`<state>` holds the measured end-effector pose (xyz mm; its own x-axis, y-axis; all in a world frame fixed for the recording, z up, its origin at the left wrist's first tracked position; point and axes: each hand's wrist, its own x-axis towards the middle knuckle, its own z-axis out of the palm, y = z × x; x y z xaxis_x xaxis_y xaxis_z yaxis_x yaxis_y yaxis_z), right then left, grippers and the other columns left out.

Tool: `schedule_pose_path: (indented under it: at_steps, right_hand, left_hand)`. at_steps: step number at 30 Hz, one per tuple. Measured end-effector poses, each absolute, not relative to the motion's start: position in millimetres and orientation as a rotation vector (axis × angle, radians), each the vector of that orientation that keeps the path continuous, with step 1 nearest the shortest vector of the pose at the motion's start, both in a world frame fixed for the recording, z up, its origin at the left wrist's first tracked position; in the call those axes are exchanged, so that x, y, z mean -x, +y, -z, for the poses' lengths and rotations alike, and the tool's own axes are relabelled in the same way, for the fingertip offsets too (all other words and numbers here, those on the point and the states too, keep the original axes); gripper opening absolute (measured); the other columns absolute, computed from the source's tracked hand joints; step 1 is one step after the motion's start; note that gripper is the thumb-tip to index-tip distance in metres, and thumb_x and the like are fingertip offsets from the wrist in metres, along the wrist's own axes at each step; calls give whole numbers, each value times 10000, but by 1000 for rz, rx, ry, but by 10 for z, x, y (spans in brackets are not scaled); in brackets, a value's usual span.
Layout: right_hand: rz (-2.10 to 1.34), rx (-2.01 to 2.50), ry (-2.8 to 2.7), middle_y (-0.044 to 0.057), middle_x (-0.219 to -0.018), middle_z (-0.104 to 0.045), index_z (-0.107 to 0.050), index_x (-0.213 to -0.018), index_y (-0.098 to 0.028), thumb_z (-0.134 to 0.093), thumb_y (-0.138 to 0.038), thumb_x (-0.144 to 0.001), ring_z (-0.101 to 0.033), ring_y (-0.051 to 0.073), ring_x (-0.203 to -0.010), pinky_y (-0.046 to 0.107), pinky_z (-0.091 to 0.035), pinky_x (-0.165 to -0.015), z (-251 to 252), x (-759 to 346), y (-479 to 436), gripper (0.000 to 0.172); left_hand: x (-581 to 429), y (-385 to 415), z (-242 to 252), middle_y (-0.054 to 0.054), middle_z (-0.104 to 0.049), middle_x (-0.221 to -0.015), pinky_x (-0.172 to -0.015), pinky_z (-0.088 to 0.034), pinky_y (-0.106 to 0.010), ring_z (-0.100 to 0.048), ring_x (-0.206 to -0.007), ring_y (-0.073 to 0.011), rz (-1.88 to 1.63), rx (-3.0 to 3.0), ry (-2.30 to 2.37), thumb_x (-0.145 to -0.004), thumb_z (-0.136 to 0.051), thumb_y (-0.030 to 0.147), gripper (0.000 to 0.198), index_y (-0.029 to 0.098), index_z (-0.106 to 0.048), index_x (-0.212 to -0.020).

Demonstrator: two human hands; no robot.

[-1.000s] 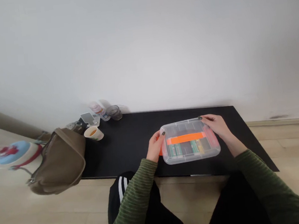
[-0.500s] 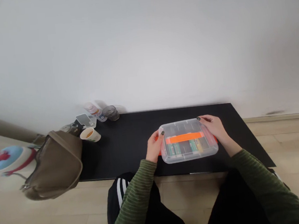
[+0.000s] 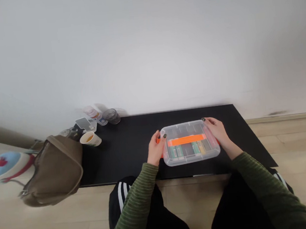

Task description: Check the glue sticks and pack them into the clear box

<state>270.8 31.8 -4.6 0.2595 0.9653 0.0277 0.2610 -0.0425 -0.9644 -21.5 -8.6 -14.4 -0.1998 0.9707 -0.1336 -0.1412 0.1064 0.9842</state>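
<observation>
A clear plastic lidded box [image 3: 191, 154] sits on the black table, with an orange band [image 3: 187, 139] running across its lid and around its ends. Several small green and yellow packs [image 3: 196, 148] show through the lid. My left hand [image 3: 156, 148] grips the box's left end, a fingertip over the rim. My right hand [image 3: 217, 131] holds the right end, fingers resting on the lid's far corner.
The black table top [image 3: 119, 161] meets a white wall. At its far left stand a paper cup of tea [image 3: 90, 139], a glass tumbler [image 3: 111, 116], a phone [image 3: 83, 123] and a plastic bottle [image 3: 92, 112]. A brown bag [image 3: 53, 172] hangs at the table's left edge.
The whole view has drifted slightly left and the table looks a bit smaller. Both hands stay on the box, which has not visibly moved on the table.
</observation>
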Motion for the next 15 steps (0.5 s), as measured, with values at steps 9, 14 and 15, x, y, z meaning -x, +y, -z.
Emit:
schedule_pose_path:
  at_steps: [9, 14, 15]
  right_hand:
    - [-1556, 1337, -576, 31, -765, -720, -659, -795, -223, -616, -495, -812, -667, 198, -687, 331, -567, -700, 170, -2742, 44, 275]
    - [-1603, 1318, -660, 58, -762, -727, -646, -814, -205, -645, -419, -797, -689, 220, -690, 355, -581, -689, 90, -2729, -143, 215]
    - [-1581, 1335, -698, 65, -788, -733, -650, -849, -203, -668, -398, -780, -698, 231, -710, 364, -584, -693, 76, -2729, -177, 208]
  left_hand:
    - [142, -510, -39, -161, -714, -1053, -905, -545, -389, -692, -956, -262, -1116, -638, 1023, -731, -791, 392, 595, 86, -622, -1213]
    - [126, -575, -59, -161, -714, -1075, -944, -520, -410, -682, -1003, -277, -1126, -647, 1004, -719, -797, 350, 622, 89, -604, -1250]
    - [123, -565, -49, -156, -712, -1083, -944, -517, -408, -680, -1007, -275, -1146, -661, 1017, -715, -797, 345, 601, 96, -615, -1231]
